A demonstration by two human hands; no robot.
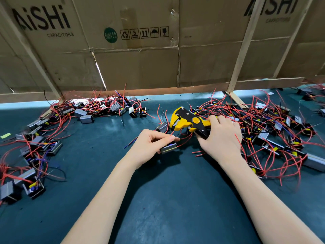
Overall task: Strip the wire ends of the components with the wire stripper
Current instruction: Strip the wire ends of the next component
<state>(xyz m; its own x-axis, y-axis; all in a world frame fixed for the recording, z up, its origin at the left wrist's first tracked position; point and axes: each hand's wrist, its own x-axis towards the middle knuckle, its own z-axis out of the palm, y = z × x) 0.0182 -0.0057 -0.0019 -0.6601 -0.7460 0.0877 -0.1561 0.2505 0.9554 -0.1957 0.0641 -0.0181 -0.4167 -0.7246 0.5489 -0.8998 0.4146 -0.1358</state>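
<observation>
1. Two bare forearms reach forward from the bottom edge over a dark teal mat [168,199].
2. The left hand [149,147] curls round a small grey component [168,148], holding it just above the mat; thumb and forefinger pinch a red wire [172,133] that rises from it toward the tool.
3. The right hand [221,136] grips the handles of a yellow-and-black stripper [188,120], fingers wrapped round them. The tool's head points left, and its jaws stand just above the tip of the pinched wire; whether they touch it cannot be told.
4. Another component [162,127] lies on the mat just beyond the left hand, under the stripper's head.
5. To the right of the right hand sprawls a pile [274,136] of components tangled in red wires.
6. A second heap [70,124] curves along the left side of the mat and across toward the back.
7. At the back stands a cardboard wall [140,64] on wooden battens, printed with "AiSHi CAPACITORS" and packing symbols.
</observation>
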